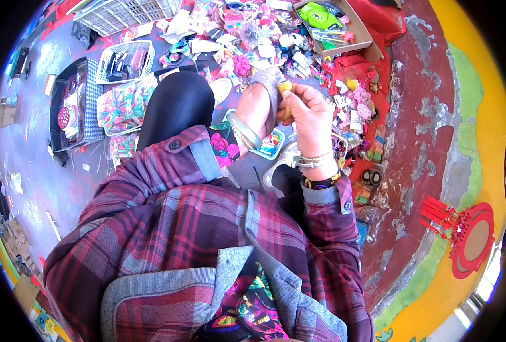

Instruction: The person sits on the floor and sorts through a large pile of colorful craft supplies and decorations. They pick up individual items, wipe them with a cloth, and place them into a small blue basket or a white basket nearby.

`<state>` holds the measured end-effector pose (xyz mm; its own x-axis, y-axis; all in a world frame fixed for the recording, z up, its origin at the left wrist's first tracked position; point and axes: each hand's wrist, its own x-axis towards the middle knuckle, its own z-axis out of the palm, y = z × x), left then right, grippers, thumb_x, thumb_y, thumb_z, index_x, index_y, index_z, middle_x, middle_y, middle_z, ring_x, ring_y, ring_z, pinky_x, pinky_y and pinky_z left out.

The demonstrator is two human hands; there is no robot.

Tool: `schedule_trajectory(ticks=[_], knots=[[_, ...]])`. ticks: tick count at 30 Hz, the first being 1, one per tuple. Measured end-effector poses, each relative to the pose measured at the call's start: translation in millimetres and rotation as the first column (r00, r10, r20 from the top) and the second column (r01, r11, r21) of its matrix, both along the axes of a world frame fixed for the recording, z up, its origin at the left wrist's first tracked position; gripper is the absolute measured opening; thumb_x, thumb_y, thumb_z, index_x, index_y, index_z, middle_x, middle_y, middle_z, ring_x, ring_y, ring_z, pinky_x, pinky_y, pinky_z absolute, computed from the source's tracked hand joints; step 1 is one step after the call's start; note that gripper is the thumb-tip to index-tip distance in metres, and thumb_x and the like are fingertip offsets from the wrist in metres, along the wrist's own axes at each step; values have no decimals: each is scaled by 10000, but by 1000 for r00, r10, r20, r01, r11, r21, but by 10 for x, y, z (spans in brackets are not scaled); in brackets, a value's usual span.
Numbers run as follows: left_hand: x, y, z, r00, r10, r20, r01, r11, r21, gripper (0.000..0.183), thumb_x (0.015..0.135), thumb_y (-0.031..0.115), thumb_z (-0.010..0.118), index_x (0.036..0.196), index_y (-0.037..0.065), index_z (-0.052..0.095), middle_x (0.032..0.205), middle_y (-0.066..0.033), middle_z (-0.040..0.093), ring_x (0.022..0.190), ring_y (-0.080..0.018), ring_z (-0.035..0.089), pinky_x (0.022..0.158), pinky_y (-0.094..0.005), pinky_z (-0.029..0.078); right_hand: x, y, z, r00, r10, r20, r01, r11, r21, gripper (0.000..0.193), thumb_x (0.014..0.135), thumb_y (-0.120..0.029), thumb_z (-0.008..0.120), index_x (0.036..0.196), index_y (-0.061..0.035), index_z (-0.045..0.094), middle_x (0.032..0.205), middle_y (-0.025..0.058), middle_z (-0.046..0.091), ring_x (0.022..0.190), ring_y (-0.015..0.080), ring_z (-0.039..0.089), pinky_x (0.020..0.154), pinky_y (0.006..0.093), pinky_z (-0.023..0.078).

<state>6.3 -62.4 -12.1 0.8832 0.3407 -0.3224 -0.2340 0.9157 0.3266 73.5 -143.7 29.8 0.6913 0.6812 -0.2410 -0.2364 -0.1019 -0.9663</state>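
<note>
A piece of soft grey cloth [272,82] lies over the far end of my left hand [253,109]. It hides most of the fingers, and the hand seems closed on the cloth. Close on its right, my right hand [309,111] is pinched between thumb and fingers on a small yellow piece [285,86] at the cloth's edge. Whether the yellow piece is attached to the cloth I cannot tell. Just below the hands is a small blue-rimmed tray [271,146], partly covered by my left wrist.
A heap of hair ornaments and small packets [253,34] spreads ahead. A cardboard box [358,43] stands far right, a grey crate [124,16] far left. A white basket [102,64], a checked box [93,108] and a bag of colourful pieces [124,102] lie left of my knee [179,102].
</note>
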Motion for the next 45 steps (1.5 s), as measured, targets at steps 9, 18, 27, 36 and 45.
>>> schedule_trajectory(ticks=[9,18,27,36,45], knots=[[68,150,16,959,7,285,63,970,-233,381,845,348,419,1062,45,501,1019,-104,549,933,-213,532,846,-351,414,453,-300,203,992,39,-123,-27,995,92,133,791,-77,549,907,-26,588,707,23,591,528,42,481,467,155,353],[79,-122,-32,982,44,183,-60,995,84,266,795,250,556,964,49,512,884,-51,552,796,-168,543,680,-285,445,201,-126,125,986,64,-154,-58,997,41,20,788,-36,519,808,-31,520,642,-12,520,502,34,451,458,149,353],[42,19,0,987,115,114,-128,985,112,288,829,233,497,1035,33,510,953,-64,567,840,-164,555,723,-291,452,168,-118,57,927,190,-324,-138,974,179,182,738,21,561,905,-34,515,786,12,543,698,84,526,603,202,416],[-37,45,136,979,51,198,-34,996,-87,325,797,193,543,1079,43,488,962,-79,566,849,-181,561,710,-307,472,188,-111,50,925,113,-363,-14,964,265,199,753,38,537,946,-12,527,831,40,564,747,117,545,688,232,430],[-38,69,30,971,-71,229,100,988,-117,412,818,242,500,1137,-11,435,1046,-130,539,936,-233,550,833,-365,441,311,-176,-7,886,179,-427,-3,925,381,244,748,44,534,987,-4,519,845,52,577,763,118,553,705,229,434]])
